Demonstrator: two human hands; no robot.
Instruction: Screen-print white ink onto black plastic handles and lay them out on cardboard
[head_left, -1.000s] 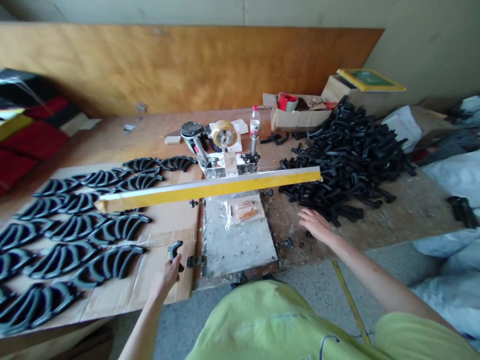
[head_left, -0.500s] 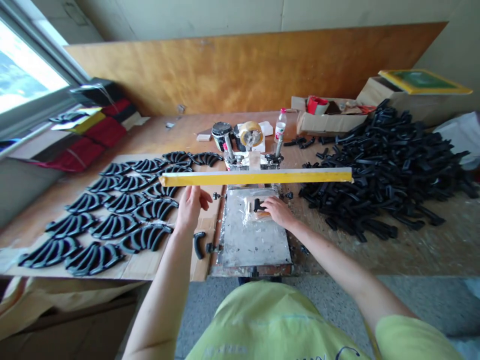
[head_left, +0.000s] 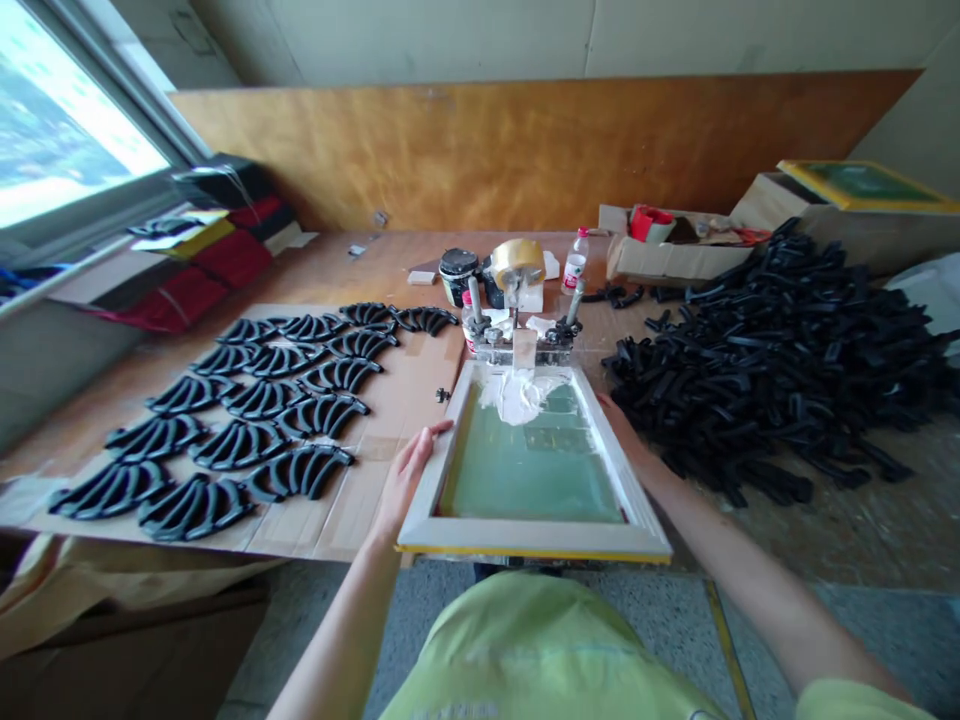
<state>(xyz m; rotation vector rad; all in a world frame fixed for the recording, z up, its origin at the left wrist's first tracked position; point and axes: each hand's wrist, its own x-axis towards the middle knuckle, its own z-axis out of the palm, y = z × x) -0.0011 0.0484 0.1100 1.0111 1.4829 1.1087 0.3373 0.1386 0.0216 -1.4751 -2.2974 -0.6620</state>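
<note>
A silk-screen frame (head_left: 529, 538) lies lowered over the printing base, its green mesh (head_left: 525, 480) facing up. White ink (head_left: 521, 398) is smeared at the mesh's far end, under a squeegee (head_left: 524, 350) on the clamp. My left hand (head_left: 411, 472) is beside the frame's left rail, fingers stretched out and fingertips at its edge. Along the right rail is my right hand (head_left: 622, 430), partly covered by the frame, so its grip is unclear. Whatever lies on the base under the screen is hidden.
Black curved handles (head_left: 281, 398) lie in fanned rows on cardboard (head_left: 375, 480) at left. A big heap of black handles (head_left: 780, 370) fills the right side. Ink tubs (head_left: 457, 275), a tape roll (head_left: 517, 262), a bottle (head_left: 575, 262) and an open carton (head_left: 675, 258) stand behind.
The raised screen frame has come down flat over the base. My right hand has left the black piece on the base for the frame's right side; my left hand has moved down beside the frame.
</note>
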